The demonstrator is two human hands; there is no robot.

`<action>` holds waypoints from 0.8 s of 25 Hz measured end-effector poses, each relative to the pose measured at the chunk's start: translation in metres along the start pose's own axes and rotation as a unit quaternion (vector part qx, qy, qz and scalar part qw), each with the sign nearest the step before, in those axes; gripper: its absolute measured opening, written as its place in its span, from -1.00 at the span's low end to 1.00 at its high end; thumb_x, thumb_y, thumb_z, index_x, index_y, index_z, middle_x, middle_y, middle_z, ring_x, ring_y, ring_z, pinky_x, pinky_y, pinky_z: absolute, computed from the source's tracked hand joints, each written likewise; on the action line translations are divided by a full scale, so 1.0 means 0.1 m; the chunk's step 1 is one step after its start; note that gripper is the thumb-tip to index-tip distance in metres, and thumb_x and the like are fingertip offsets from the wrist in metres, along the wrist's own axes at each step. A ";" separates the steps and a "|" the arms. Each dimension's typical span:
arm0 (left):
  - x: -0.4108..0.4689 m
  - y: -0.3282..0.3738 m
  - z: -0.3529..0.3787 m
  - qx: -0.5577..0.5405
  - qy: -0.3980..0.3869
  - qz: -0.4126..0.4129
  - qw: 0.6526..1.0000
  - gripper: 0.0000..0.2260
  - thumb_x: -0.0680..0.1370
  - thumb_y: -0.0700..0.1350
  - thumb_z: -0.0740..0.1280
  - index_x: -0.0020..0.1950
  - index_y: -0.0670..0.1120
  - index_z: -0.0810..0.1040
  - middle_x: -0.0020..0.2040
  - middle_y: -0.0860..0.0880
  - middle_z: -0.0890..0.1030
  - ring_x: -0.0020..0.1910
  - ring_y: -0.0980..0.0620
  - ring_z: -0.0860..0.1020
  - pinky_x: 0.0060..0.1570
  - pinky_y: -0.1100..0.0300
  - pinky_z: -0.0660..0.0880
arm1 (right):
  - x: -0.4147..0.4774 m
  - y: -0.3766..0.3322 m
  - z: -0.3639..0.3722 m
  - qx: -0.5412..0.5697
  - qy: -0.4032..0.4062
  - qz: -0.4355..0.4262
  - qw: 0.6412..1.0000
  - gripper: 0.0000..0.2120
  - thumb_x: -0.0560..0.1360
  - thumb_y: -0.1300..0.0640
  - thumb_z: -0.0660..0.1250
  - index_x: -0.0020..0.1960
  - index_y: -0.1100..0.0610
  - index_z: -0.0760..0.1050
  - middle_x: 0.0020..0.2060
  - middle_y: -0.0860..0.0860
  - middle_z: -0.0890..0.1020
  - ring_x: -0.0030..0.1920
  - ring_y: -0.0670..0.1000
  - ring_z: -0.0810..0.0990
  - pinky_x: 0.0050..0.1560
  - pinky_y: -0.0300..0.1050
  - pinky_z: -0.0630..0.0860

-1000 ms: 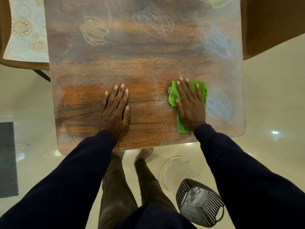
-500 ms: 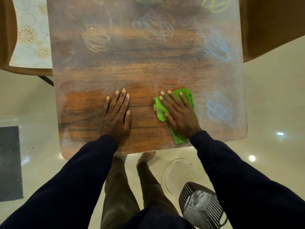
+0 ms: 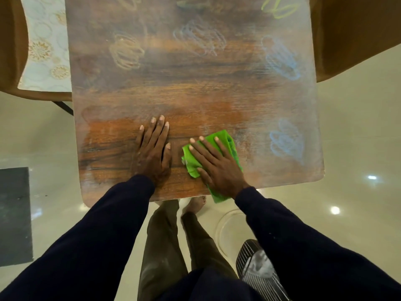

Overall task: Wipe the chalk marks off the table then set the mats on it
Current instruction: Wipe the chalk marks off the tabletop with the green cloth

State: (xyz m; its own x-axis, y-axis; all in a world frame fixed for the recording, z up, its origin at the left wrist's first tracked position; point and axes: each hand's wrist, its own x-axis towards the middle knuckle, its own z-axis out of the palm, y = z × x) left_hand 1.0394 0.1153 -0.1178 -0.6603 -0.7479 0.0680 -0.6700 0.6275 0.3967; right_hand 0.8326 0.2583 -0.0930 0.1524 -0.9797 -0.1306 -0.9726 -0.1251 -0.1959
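Clock read with 6 at the person's edge of the table.

- Floor (image 3: 358, 148): pale, glossy, light spots at 4.
- Table (image 3: 195, 94): wood-grain top, chalky haze over most of it. The strip from 6 to 8 shows darker, cleaner wood.
- Brown seats at 9-10 (image 3: 10, 51) and 2 (image 3: 351, 29), both just beside the table.
- Patterned mat (image 3: 43, 51): on the 10 o'clock seat, off the table, partly tucked under its edge in this view.
- Dark floor mat (image 3: 14, 216) at 8, well apart from the table.
- Slatted basket (image 3: 258, 270) at 5 on the floor, with a clear round dish (image 3: 230, 231) just beside it.
- Chalk marks on the table: blue scribble at 4 (image 3: 286, 144), blue at 2 (image 3: 281, 58), pale grey-blue at 12 (image 3: 199, 38), tan at 11 (image 3: 127, 52), green at 1 (image 3: 280, 9), cut off by the frame.
- Green cloth (image 3: 227, 142): on the table at 5-6, its tail hanging over the near edge.
- Right hand (image 3: 217, 168): palm down on the cloth, fingers straight and slightly apart, pressing, not clamped.
- Left hand (image 3: 153, 155): flat on bare wood at 6-7, fingers straight and together, just beside the cloth, not touching it.
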 end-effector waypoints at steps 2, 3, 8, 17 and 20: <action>0.00 0.00 0.00 -0.007 -0.004 0.000 1.000 -0.46 0.73 -0.08 0.09 0.72 -0.19 0.17 0.74 -0.14 0.13 0.74 -0.11 0.05 0.70 -0.15 -0.05 | -0.23 0.37 -0.07 -0.004 -0.008 -0.054 0.998 -0.42 0.78 -0.09 -0.02 0.74 0.12 0.10 0.73 0.08 0.11 0.73 0.12 0.03 0.71 0.27 -0.02; 0.00 0.01 0.00 -0.010 -0.006 0.000 1.000 -0.46 0.74 -0.07 0.08 0.72 -0.19 0.17 0.74 -0.14 0.13 0.74 -0.11 0.04 0.70 -0.15 -0.05 | -0.25 0.55 -0.13 -0.004 0.008 -0.029 1.000 -0.43 0.78 -0.07 0.00 0.73 0.12 0.12 0.73 0.08 0.13 0.73 0.12 0.05 0.70 0.28 -0.01; -0.02 -0.02 0.01 -0.007 -0.008 -0.003 1.000 -0.46 0.74 -0.06 0.05 0.72 -0.19 0.16 0.74 -0.14 0.12 0.74 -0.11 0.05 0.70 -0.17 -0.05 | 0.50 0.60 -0.18 -0.004 0.125 0.323 0.938 -0.43 0.77 -0.02 0.00 0.73 0.16 0.13 0.72 0.11 0.16 0.72 0.17 0.10 0.68 0.32 0.04; 0.01 0.01 -0.02 -0.008 -0.019 -0.010 1.000 -0.45 0.73 -0.07 0.08 0.72 -0.17 0.16 0.74 -0.13 0.13 0.74 -0.08 0.04 0.70 -0.13 -0.10 | -0.28 0.29 -0.03 0.001 0.022 -0.023 0.999 -0.43 0.77 -0.06 0.02 0.73 0.14 0.14 0.72 0.10 0.17 0.72 0.15 0.10 0.69 0.30 0.04; -0.01 0.00 -0.01 -0.002 -0.022 -0.008 1.000 -0.45 0.73 -0.07 0.08 0.73 -0.17 0.14 0.74 -0.13 0.11 0.74 -0.08 0.03 0.70 -0.16 -0.08 | -0.03 0.62 -0.15 -0.005 0.093 0.156 0.983 -0.43 0.77 -0.02 0.03 0.72 0.15 0.15 0.71 0.10 0.18 0.72 0.15 0.12 0.67 0.33 0.09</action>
State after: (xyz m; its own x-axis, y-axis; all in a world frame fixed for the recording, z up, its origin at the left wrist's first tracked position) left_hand 1.0404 0.1155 -0.1175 -0.6636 -0.7478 0.0210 -0.6794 0.6142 0.4014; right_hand 0.7696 0.2509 -0.0902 -0.1874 -0.9823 -0.0029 -0.9688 0.1853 -0.1645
